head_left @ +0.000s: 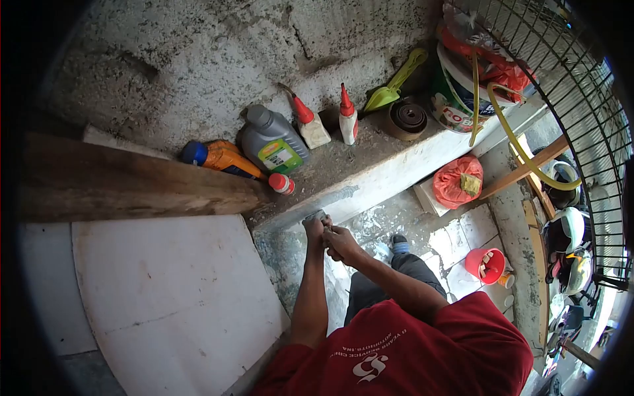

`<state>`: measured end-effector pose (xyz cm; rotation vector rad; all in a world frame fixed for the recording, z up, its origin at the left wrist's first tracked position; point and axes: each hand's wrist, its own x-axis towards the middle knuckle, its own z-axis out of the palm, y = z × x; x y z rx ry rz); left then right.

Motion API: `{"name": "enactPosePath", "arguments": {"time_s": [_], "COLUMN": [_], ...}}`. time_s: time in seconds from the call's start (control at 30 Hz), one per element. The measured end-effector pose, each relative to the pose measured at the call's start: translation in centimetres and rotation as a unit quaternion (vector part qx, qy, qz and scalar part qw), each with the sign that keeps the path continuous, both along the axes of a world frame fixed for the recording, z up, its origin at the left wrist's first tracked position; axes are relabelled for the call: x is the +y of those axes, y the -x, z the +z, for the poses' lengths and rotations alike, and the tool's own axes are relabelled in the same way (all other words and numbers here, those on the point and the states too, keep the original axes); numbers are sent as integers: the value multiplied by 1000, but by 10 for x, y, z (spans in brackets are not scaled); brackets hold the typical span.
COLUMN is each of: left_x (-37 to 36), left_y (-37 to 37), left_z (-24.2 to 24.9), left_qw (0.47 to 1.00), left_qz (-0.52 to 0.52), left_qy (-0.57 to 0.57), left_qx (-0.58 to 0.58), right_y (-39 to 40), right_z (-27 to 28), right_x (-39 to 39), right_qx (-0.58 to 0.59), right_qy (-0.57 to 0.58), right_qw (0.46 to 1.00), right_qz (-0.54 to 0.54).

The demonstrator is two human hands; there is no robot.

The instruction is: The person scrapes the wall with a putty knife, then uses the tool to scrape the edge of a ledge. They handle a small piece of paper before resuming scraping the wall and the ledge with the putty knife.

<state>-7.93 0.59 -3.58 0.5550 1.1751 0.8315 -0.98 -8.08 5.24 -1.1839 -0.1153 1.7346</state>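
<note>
L grip (314, 229) closed on grey obj (318, 216), R grip (340, 243) unclear; btls (272, 140) atop ledge (364, 146)

Ahead of you, left to right: orange bottle (228, 159), leaning over; grey jug (256, 142), green label; two red-topped bottles (349, 127), upright; lime scoop (391, 91) propped near the wall (218, 72); brown coil (407, 120); printed tub (450, 99). Lower, on your right: red plastic bag (454, 181), red bucket (473, 265). Wooden beam (139, 181) to your left.

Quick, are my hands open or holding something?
Left hand: closed, apparently on a small grey object.
Right hand: curled closed; can't tell if holding anything.
</note>
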Motion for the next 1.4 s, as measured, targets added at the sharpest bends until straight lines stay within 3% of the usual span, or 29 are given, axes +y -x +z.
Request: {"name": "enactPosePath", "arguments": {"time_s": [0.07,0.27,0.47,0.57,0.67,0.77,0.9,0.93,1.03,1.13,1.27,1.37,1.4], "left_x": [6,-3,1,-5,2,-9,-7,0,-3,-13,-37,-31,-27], "left_y": [11,-11,-3,-17,-13,-15,-30,-28,-29,-29,-62,-54,-58], "left_z": [-29,21,-4,30,0,11,12,-2,-10,3,13,13,15], "left_qw": [999,1000,1000,999,999,999,998,998,998,987,965,949,981], "left_qz": [-33,20,-6,29,10,21,29,-46,-32,-31,61,-88,-106], "left_qy": [15,-5,1,16,24,17,44,37,50,149,189,237,151], "left_qx": [2,2,6,9,25,31,-33,-15,4,-57,-173,-188,-64], "right_y": [9,-10,-1,-10,-14,-16,-28,-30,-36,-42,-56,-70,-70], "right_z": [-18,17,13,21,-2,-2,7,4,-8,-11,-8,-13,-16], "right_x": [1,-6,-1,-6,1,-2,-7,-8,-4,-14,-25,-26,-27], "right_qx": [3,12,19,12,23,24,24,25,65,115,209,335,387], "right_qy": [11,-12,5,6,1,-8,-5,-3,11,28,59,19,-8], "right_qw": [1000,1000,1000,1000,1000,1000,999,999,998,992,971,938,919], "right_qz": [-1,0,-12,-10,-10,-12,-23,-25,-17,-45,-95,-84,-76]}}
